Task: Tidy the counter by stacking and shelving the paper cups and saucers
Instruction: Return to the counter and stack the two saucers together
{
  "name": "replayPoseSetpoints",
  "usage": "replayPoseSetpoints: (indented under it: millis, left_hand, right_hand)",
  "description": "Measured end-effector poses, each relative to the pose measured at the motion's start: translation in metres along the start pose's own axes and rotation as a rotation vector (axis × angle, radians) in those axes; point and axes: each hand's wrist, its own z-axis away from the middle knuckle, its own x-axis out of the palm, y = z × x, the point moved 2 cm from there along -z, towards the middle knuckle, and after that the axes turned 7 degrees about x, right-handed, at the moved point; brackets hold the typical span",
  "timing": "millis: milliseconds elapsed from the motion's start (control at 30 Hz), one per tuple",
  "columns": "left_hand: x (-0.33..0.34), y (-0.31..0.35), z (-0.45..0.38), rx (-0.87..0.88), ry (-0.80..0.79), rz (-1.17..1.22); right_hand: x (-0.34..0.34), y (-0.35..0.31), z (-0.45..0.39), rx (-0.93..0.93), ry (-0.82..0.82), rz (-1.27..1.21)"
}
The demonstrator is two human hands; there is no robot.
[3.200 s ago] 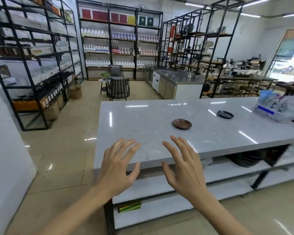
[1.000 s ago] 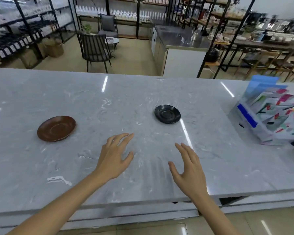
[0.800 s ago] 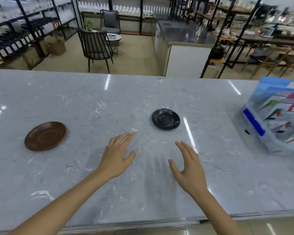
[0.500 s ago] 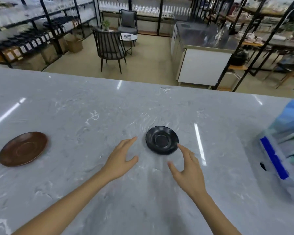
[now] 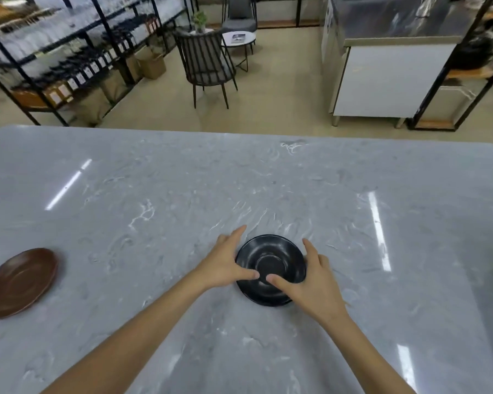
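Note:
A black saucer (image 5: pixel 271 251) lies flat on the grey marble counter (image 5: pixel 182 189), just right of centre. My left hand (image 5: pixel 222 265) holds its left rim, thumb resting inside the dish and fingers curled around the edge. My right hand (image 5: pixel 313 282) holds the right rim the same way, thumb on the inner ring beside the left thumb. The saucer's near edge is partly hidden by both hands. A brown saucer (image 5: pixel 17 282) sits alone at the counter's left edge, well away from both hands. No paper cups are in view.
Beyond the counter's far edge the floor holds a dark slatted chair (image 5: pixel 205 64), a small round table (image 5: pixel 238 39) and a white cabinet (image 5: pixel 390 75). Black shelving racks (image 5: pixel 69 52) line the left wall.
I have come closer to the counter and both hands have moved forward. They were open above the marble and are now closed on the two sides of the black saucer.

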Motion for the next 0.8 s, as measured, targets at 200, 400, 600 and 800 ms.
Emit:
replayPoseSetpoints:
  millis: [200,400,600,800]
  left_hand:
    - [-0.001,0.012,-0.017,-0.013,-0.174,-0.143]
    - [-0.006,0.021,-0.001,0.053,-0.17,-0.088]
    - [-0.016,0.019,0.044,0.125,-0.076,-0.075]
    - [-0.034,0.005,0.111,0.197,0.022,-0.013]
  right_hand:
    - [0.003,-0.001,-0.018,0.011,-0.085,0.09]
    - [-0.003,-0.007,-0.014,-0.052,-0.125,0.099]
    - [-0.004,-0.027,0.017,-0.177,-0.171,0.098]
    - [0.017,-0.055,0.058,-0.304,-0.209,0.153]
